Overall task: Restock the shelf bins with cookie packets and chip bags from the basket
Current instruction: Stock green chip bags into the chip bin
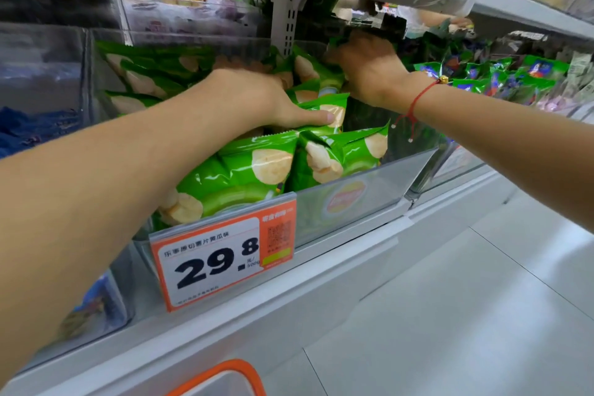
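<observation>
Grey shop shelving fills the view, with clear plastic bins along one shelf (321, 273) and pale floor tiles below. Both hands reach into the middle bin (363, 199), which is heaped with green chip bags (244, 170). The left hand (257, 96) lies palm down on the pile, its thumb pressing the face of one bag and its fingers curled over others behind it, apparently to hold the heap down so more will fit. The right hand (366, 67), with a red string bracelet (414, 100) at the wrist, reaches deeper toward the back of the bin under the upper shelf, fingers bent round a bag there; it seems to be tucking that bag into the gap behind the stack. Just below the left forearm an orange price tag (221, 254) hangs on the bin's front. Beyond the right hand, the next bin holds smaller green packets (501, 74). Near the bottom edge, under the left arm, an orange rim (221, 370) shows, probably the basket.
</observation>
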A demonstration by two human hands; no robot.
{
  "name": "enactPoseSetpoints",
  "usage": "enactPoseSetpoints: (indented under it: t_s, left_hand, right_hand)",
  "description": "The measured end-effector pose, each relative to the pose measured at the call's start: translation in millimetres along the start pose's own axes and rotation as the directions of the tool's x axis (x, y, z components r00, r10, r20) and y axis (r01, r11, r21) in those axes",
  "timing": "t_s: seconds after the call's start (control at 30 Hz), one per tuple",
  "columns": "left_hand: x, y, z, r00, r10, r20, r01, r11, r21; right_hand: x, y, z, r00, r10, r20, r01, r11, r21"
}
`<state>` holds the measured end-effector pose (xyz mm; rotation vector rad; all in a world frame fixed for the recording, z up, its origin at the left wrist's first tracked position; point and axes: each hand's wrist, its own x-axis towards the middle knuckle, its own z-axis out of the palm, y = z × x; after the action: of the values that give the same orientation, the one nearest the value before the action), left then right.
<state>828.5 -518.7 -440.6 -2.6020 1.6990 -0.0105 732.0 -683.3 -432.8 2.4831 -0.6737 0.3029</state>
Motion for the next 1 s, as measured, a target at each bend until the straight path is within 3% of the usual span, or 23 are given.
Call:
enactPoseSetpoints:
  t_s: [0.2,0.37,0.8,1.0]
  left_hand:
    - [1,0,-2,1.0,-0.012,0.024,0.013,0.999,-0.029]
    - [-1,4,-4,0.999,-0.019,0.051,0.021,0.998,-0.05]
    - [8,2,2,0.999,-0.008,0.048,0.013,0.994,-0.112]
    - [9,4,-2,0.995,-0.036,0.094,0.048,0.991,-0.126]
  right_hand:
    - [10,-1,-6,0.995,-0.036,0.091,0.024,0.992,0.124]
    - [21,3,-10,0.949,-0.077,0.305,-0.021,0.952,0.306]
    - [24,6,11,0.981,-0.114,0.16,0.054,0.94,0.337]
    - [16,0,23,0.952,-0.182,0.246,0.067,0.908,0.414]
